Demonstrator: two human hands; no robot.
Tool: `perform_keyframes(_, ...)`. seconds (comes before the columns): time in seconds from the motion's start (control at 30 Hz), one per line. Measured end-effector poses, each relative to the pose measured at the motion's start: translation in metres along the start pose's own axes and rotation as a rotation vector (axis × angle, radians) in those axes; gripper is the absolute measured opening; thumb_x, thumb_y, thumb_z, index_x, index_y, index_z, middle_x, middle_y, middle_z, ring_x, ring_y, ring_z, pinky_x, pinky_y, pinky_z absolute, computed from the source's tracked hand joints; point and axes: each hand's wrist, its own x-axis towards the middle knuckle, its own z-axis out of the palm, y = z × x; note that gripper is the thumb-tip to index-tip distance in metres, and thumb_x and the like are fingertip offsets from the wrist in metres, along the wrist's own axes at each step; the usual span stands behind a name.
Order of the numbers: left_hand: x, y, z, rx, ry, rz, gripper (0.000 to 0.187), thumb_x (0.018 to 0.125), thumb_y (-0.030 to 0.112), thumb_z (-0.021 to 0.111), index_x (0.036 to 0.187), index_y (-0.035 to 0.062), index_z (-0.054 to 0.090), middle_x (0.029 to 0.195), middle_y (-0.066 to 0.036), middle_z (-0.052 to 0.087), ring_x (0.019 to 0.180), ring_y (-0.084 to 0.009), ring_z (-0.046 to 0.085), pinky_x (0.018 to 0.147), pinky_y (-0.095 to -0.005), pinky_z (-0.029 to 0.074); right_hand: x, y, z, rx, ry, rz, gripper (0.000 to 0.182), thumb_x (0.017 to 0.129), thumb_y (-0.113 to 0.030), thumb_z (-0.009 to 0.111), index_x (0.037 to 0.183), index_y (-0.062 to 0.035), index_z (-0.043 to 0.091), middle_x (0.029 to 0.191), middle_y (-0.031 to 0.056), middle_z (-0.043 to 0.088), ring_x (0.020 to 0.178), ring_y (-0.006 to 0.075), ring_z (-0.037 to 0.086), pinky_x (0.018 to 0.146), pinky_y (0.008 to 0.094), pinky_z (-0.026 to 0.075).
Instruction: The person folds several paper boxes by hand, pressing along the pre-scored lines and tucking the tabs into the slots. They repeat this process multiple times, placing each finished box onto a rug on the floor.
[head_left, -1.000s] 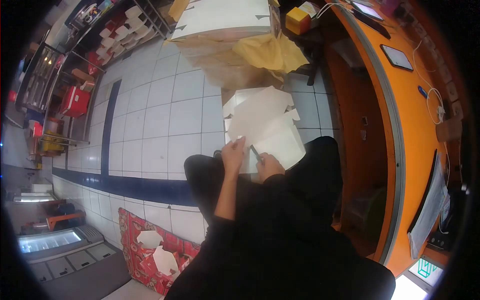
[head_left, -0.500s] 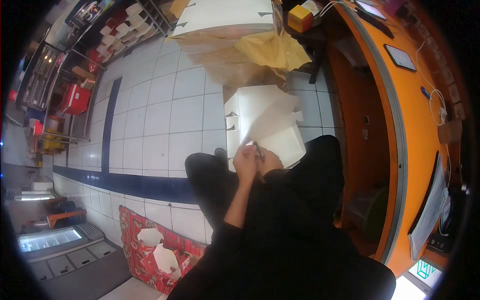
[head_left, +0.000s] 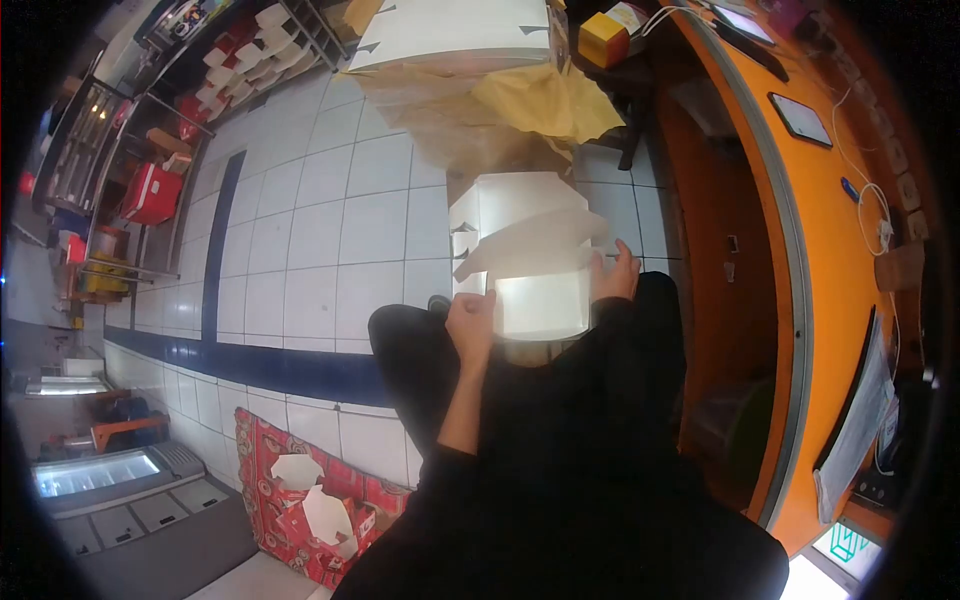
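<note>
A white cardboard box (head_left: 541, 305), partly folded, rests at my lap between my knees. Its near part forms a shallow tray, and a loose-looking flap (head_left: 530, 236) tilts up across the middle, over the flat far panel (head_left: 525, 192). Bent fingers of my left hand (head_left: 468, 324) close on the box's near left edge. On the other side, my right hand (head_left: 616, 274) lies against the right wall, thumb and index finger apart. Its other fingers are partly hidden.
Stacked white cardboard (head_left: 455, 35) and brown paper (head_left: 440, 115) lie ahead. An orange counter (head_left: 790, 190) with a phone (head_left: 800, 118) runs along the right. Red-and-white boxes (head_left: 325, 520) sit at lower left. White floor tiles (head_left: 310, 215) stretch out on the left.
My hands were together at the box's near edge and have parted, the left slightly leftward, the right out to the right wall. The near tray now shows, and the flap tilts differently.
</note>
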Motion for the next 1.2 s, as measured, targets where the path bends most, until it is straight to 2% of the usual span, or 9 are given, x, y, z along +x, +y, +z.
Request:
perform_keyframes(0.1, -0.005, 0.01, 0.0, 0.045, 0.007, 0.106, 0.026, 0.083, 0.02, 0.079, 0.081, -0.0008, 0.064, 0.069, -0.004, 0.059, 0.063, -0.0144, 0.055, 0.062, -0.0301, 0.047, 0.012, 0.02, 0.009, -0.077, 0.018, -0.002, 0.039, 0.092, -0.033, 0.067, 0.119, -0.0063, 0.063, 0.098, 0.0134, 0.067, 0.085, 0.0359, 0.066, 0.081, 0.0446, 0.052)
perform_keyframes(0.2, -0.007, 0.009, 0.005, 0.105, 0.119, 0.255, 0.025, 0.084, 0.02, 0.078, 0.083, 0.0, 0.063, 0.067, -0.007, 0.057, 0.063, -0.0194, 0.056, 0.063, -0.0334, 0.047, 0.014, 0.014, -0.003, 0.138, -0.383, 0.22, 0.036, 0.092, -0.036, 0.066, 0.107, -0.0037, 0.065, 0.09, 0.0144, 0.069, 0.082, 0.0349, 0.067, 0.077, 0.0437, 0.052)
perform_keyframes(0.27, -0.02, 0.027, 0.009, 0.194, 0.028, 0.528, 0.03, 0.083, 0.026, 0.077, 0.092, 0.0002, 0.065, 0.074, -0.016, 0.064, 0.073, -0.0339, 0.065, 0.069, -0.0427, 0.051, 0.008, -0.002, -0.012, 0.151, -0.421, 0.258, 0.035, 0.093, -0.038, 0.065, 0.095, -0.0026, 0.065, 0.082, 0.0156, 0.069, 0.08, 0.0339, 0.068, 0.074, 0.0434, 0.052)
perform_keyframes(0.43, -0.044, 0.051, 0.046, 0.243, -0.639, 0.236, 0.04, 0.089, 0.039, 0.071, 0.097, 0.0003, 0.07, 0.081, -0.018, 0.072, 0.075, -0.0321, 0.071, 0.071, -0.039, 0.055, -0.004, -0.02, -0.018, 0.163, -0.497, 0.237, 0.034, 0.092, -0.039, 0.064, 0.092, -0.0043, 0.067, 0.082, 0.0163, 0.07, 0.082, 0.0355, 0.069, 0.074, 0.0432, 0.052)
perform_keyframes(0.7, -0.03, 0.02, 0.075, 0.148, -0.508, 0.191, 0.031, 0.091, 0.029, 0.067, 0.092, -0.0019, 0.073, 0.074, -0.015, 0.072, 0.068, -0.0264, 0.071, 0.066, -0.0373, 0.056, -0.011, -0.005, 0.001, 0.177, -0.624, 0.291, 0.032, 0.089, -0.035, 0.069, 0.086, -0.0033, 0.067, 0.076, 0.0158, 0.071, 0.076, 0.0348, 0.07, 0.071, 0.0422, 0.054)
perform_keyframes(0.87, -0.026, 0.022, 0.076, -0.038, -0.534, -0.076, 0.026, 0.094, 0.021, 0.066, 0.088, -0.003, 0.072, 0.066, -0.008, 0.066, 0.057, -0.015, 0.065, 0.056, -0.0313, 0.054, -0.018, -0.032, -0.01, 0.121, -0.552, 0.16, 0.028, 0.088, -0.031, 0.068, 0.084, -0.0029, 0.066, 0.075, 0.0155, 0.071, 0.073, 0.0359, 0.069, 0.069, 0.0446, 0.054)
perform_keyframes(0.97, -0.025, 0.015, 0.079, -0.09, -0.529, -0.147, 0.03, 0.092, 0.027, 0.065, 0.092, -0.0021, 0.073, 0.075, -0.016, 0.072, 0.06, -0.0254, 0.071, 0.062, -0.0363, 0.056, -0.025, -0.037, -0.01, 0.062, -0.531, 0.091, 0.025, 0.088, -0.028, 0.067, 0.084, -0.0036, 0.065, 0.076, 0.0165, 0.07, 0.075, 0.0388, 0.068, 0.069, 0.0475, 0.053)
perform_keyframes(1.1, -0.025, 0.031, 0.071, -0.06, -0.516, -0.152, 0.03, 0.092, 0.026, 0.065, 0.094, -0.0022, 0.074, 0.076, -0.015, 0.072, 0.065, -0.0246, 0.072, 0.063, -0.0351, 0.057, -0.034, -0.038, -0.014, -0.115, -0.597, -0.079, 0.023, 0.088, -0.026, 0.065, 0.083, -0.0045, 0.062, 0.079, 0.018, 0.069, 0.079, 0.0422, 0.066, 0.071, 0.0505, 0.052)
perform_keyframes(1.2, -0.016, 0.013, 0.078, -0.024, -0.424, 0.032, 0.03, 0.093, 0.026, 0.065, 0.095, -0.0025, 0.074, 0.078, -0.016, 0.073, 0.07, -0.0269, 0.073, 0.065, -0.0361, 0.057, -0.038, -0.039, -0.022, -0.015, -0.638, 0.009, 0.024, 0.088, -0.03, 0.066, 0.085, -0.0054, 0.064, 0.082, 0.0181, 0.07, 0.082, 0.0406, 0.067, 0.074, 0.0492, 0.053)
